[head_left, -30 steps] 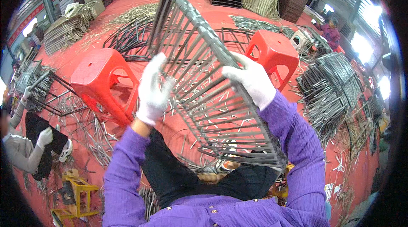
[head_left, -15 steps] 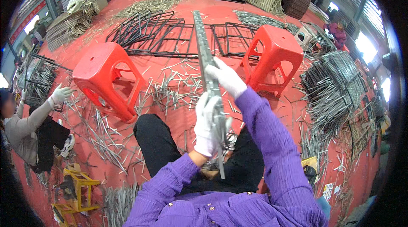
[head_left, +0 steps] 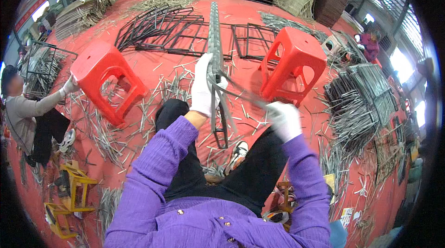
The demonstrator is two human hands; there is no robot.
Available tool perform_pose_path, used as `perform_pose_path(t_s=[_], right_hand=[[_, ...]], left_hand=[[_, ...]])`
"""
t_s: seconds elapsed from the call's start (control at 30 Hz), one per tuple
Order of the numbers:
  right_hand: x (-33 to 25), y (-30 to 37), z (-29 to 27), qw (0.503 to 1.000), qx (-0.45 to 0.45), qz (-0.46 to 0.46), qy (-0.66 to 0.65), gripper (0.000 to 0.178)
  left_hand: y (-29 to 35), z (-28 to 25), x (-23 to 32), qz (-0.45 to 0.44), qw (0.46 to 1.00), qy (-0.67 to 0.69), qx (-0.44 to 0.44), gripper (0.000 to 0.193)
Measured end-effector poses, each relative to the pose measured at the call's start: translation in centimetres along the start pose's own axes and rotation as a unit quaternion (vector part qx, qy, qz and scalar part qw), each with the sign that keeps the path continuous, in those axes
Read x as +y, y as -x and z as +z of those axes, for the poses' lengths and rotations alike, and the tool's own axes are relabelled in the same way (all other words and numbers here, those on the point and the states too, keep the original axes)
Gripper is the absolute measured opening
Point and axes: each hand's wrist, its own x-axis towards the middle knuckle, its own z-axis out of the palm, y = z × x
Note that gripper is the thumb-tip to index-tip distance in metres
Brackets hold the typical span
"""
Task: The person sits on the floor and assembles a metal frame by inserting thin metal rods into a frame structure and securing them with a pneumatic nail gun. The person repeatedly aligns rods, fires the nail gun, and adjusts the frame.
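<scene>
My left hand [head_left: 204, 91], in a white glove, is closed round a narrow frame [head_left: 214, 34] seen nearly edge-on. Flat grey strips are woven over its far part, while the dark bars of its near end are bare. Loose strip ends dangle beside that hand. Off to the right, above my thigh, my gloved right hand [head_left: 283, 120] is closed on a grey strip [head_left: 245, 95], drawn out from the frame. Motion blurs this hand and strip slightly.
Red plastic stools stand at the left [head_left: 109, 78] and right [head_left: 294, 62]. Black metal frames [head_left: 162, 30] lie beyond them. Cut strips [head_left: 109, 136] litter the red floor. At left, a co-worker's gloved hand [head_left: 70, 84] touches the left stool. Bundled grey strips [head_left: 357, 99] are piled at right.
My left hand has moved forward and left along the frame. My right hand has left the frame and swung right and nearer, pulling the strip. The co-worker's hand has reached the left stool, which has shifted.
</scene>
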Motion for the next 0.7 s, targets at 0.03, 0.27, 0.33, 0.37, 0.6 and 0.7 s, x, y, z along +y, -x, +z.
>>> perform_pose_path(t_s=[0.03, 0.27, 0.33, 0.37, 0.6, 0.7], right_hand=[[4.1, 0.5, -2.9, 0.997, 0.056, 0.049, 0.005, 0.018], [22.7, 8.9, -26.0, 0.81, 0.246, 0.432, 0.312, 0.022], [22.3, 10.5, -27.7, 0.844, 0.017, 0.395, 0.363, 0.044], [20.9, 10.5, -27.4, 0.844, -0.101, 0.378, 0.367, 0.059], [-4.3, 2.3, -13.1, 0.902, -0.106, 0.241, -0.343, 0.067], [-11.9, -0.1, -6.1, 0.953, -0.085, 0.131, -0.26, 0.041]], left_hand=[[-0.3, -0.3, 0.5, -0.115, 0.985, 0.122, 0.043, 0.038], [3.2, 0.7, -1.7, 0.107, 0.975, -0.194, -0.003, 0.043], [4.2, 1.4, -2.1, 0.182, 0.881, -0.43, -0.067, 0.059], [4.5, 2.0, -2.2, 0.201, 0.861, -0.459, -0.091, 0.068], [4.0, 1.4, -0.5, 0.22, 0.837, -0.477, -0.152, 0.066], [3.9, 0.0, 0.0, 0.207, 0.843, -0.444, -0.222, 0.049]])
